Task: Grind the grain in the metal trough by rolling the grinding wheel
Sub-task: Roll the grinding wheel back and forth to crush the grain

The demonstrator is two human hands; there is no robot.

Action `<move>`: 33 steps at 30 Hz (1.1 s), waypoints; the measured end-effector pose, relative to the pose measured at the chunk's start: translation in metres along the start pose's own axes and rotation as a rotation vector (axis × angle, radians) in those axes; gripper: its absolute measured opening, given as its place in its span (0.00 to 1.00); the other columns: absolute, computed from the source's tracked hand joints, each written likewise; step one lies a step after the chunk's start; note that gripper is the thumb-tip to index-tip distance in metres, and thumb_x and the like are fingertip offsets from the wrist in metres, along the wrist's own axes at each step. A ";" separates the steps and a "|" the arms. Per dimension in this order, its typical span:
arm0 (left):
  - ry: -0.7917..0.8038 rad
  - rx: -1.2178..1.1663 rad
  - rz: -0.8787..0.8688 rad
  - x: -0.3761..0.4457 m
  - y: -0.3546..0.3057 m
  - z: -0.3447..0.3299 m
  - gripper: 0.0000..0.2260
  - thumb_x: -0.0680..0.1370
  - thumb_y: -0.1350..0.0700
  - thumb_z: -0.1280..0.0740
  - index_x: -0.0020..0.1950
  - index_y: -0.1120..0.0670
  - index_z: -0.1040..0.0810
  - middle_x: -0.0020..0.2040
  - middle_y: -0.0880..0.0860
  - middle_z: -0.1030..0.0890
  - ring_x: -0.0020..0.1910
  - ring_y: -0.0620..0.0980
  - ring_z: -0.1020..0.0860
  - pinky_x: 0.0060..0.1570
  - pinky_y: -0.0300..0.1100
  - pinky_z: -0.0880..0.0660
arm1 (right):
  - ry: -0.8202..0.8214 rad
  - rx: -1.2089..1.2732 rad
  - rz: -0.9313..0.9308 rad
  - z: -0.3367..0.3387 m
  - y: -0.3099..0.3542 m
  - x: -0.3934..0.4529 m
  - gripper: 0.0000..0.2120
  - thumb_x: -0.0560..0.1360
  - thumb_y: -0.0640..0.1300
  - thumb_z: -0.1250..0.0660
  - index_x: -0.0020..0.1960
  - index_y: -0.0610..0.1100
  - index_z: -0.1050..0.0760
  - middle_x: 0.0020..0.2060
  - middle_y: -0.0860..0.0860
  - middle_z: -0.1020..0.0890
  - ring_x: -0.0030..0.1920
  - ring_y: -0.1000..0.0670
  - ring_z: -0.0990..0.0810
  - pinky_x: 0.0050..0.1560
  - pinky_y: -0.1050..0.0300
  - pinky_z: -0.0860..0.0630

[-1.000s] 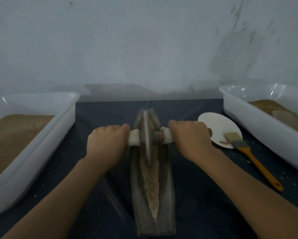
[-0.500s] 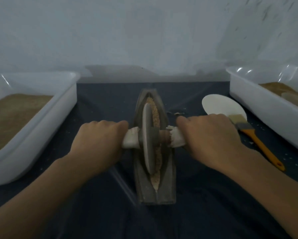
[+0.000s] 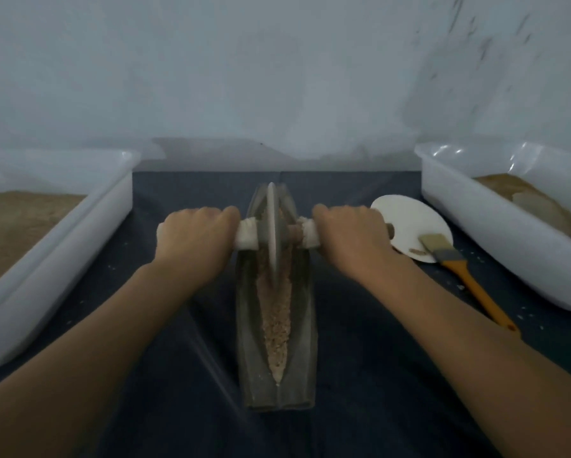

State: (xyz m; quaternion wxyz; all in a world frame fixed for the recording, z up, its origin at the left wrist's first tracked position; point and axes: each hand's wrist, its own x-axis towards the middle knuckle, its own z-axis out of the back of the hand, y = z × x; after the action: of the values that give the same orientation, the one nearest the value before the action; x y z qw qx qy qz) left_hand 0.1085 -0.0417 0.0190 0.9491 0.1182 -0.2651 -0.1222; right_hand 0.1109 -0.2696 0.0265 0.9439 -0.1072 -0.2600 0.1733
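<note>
A table under a dark blue cloth (image 3: 360, 342) carries everything, set against a pale wall. At its left edge sits a large white plastic tub (image 3: 62, 246) filled with fine brown meal; at the right edge a matching white tub (image 3: 495, 239) holds a smaller brown heap with a pale lump lying on it. Between them, running straight away from the person, lies the long, boat-shaped grey metal trough (image 3: 305, 325), its channel lined with coarse tan grain (image 3: 277, 319) that tapers to a point at the near end. The thin grey grinding wheel (image 3: 272, 233) stands upright in the far half of the trough, its rim down in the grain. The left hand (image 3: 195, 239) grips the white-wrapped axle handle on one side, the right hand (image 3: 350, 236) grips the other, fingers curled over. Right of the trough lies a round white disc (image 3: 406, 219), with an orange-handled flat brush (image 3: 456, 269) resting its bristles on the disc's near edge.
</note>
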 end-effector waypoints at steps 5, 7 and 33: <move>0.033 -0.087 -0.140 -0.044 -0.001 0.025 0.23 0.59 0.49 0.23 0.37 0.45 0.39 0.29 0.45 0.30 0.26 0.50 0.26 0.25 0.38 0.41 | -0.012 -0.004 0.117 0.031 0.004 -0.045 0.21 0.52 0.46 0.21 0.37 0.48 0.30 0.26 0.49 0.23 0.23 0.46 0.25 0.25 0.59 0.49; 0.024 -0.114 -0.163 -0.055 -0.001 0.034 0.31 0.49 0.51 0.20 0.35 0.45 0.41 0.25 0.44 0.32 0.20 0.49 0.29 0.26 0.35 0.50 | 0.013 0.025 0.114 0.038 0.005 -0.052 0.24 0.46 0.46 0.20 0.34 0.48 0.31 0.23 0.50 0.26 0.20 0.47 0.28 0.24 0.61 0.53; 0.304 -0.172 -0.024 -0.047 0.004 0.033 0.13 0.71 0.42 0.34 0.44 0.42 0.38 0.38 0.43 0.28 0.36 0.44 0.28 0.35 0.41 0.35 | 0.101 0.061 0.152 0.038 0.007 -0.036 0.15 0.63 0.47 0.25 0.44 0.49 0.29 0.33 0.51 0.21 0.30 0.49 0.23 0.28 0.56 0.37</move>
State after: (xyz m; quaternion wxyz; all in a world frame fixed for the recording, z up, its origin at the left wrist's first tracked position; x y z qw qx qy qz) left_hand 0.0529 -0.0299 0.0252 0.9833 0.0568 -0.1057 -0.1365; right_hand 0.0596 -0.2724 0.0394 0.9428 -0.1063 -0.1979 0.2464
